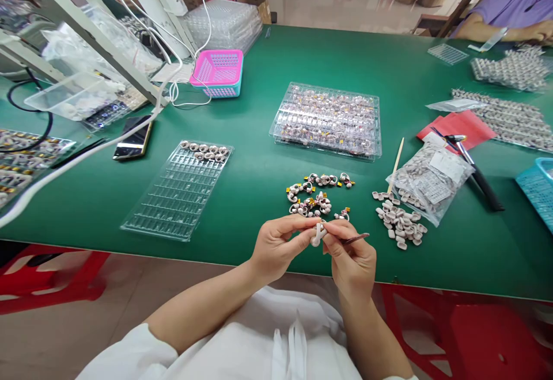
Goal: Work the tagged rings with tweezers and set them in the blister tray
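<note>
Close to the table's front edge, my left hand [279,244] pinches a small whitish clip-shaped earbud [318,236] between thumb and fingers. My right hand [355,260] grips the same earbud from the other side, and a thin dark brown tool [358,238] lies across its fingers; the tool's tip is hidden. Just beyond my hands lie several curved earbud pieces [309,206] with yellow tabs. To the right is a loose pile of small beige shells [400,221]. A clear slotted tray [173,201] at the left has beige pieces in its far rows.
Stacked clear trays full of parts [326,121] stand mid-table. A bag of shells [434,178], a wooden stick [396,164] and a black-handled tool [481,181] lie right. A phone [133,137], white cable [99,149] and pink basket [218,68] are left. A co-worker [510,6] sits far right.
</note>
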Tool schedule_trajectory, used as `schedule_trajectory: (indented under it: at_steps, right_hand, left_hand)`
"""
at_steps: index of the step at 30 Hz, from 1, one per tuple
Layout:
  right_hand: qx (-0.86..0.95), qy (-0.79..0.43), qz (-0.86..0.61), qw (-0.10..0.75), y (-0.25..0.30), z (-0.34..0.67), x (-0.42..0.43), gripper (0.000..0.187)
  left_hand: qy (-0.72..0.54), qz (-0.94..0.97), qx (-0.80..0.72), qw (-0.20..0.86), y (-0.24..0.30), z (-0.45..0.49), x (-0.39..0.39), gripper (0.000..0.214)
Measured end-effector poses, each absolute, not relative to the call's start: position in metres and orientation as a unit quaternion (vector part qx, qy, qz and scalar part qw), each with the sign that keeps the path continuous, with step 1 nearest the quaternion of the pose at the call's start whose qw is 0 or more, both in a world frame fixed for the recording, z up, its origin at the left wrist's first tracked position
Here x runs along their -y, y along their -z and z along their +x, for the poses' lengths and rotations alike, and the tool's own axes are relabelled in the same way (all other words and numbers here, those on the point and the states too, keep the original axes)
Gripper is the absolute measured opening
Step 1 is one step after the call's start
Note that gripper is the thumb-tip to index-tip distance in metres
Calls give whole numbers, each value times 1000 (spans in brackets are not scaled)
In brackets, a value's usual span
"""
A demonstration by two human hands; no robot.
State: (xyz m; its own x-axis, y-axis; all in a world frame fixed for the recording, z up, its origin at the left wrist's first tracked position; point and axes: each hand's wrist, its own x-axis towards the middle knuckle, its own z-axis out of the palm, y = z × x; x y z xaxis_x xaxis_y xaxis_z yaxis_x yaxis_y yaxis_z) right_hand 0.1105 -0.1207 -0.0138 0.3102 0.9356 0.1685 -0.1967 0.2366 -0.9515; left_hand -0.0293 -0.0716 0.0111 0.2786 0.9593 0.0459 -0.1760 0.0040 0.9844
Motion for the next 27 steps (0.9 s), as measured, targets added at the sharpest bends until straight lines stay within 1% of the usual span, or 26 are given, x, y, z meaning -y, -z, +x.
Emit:
schedule_trajectory:
  at_steps: [8,12,20,27]
  right_hand:
    - [402,-421,-457,673,15,110,120,19]
    - [399,-427,-453,673,14,111,120,20]
    - [374,-457,-475,653,16,115,119,13]
    - [359,-500,-491,616,15,122,120,24]
  left_hand:
    - [-484,573,-357,557,-7,-29,71,17]
    - [-499,595,-339,531,-7,-29,71,21]
    - [-480,648,-327,492,-8,-32,69,24]
    - [-473,692,-297,459,-8,-33,67,30]
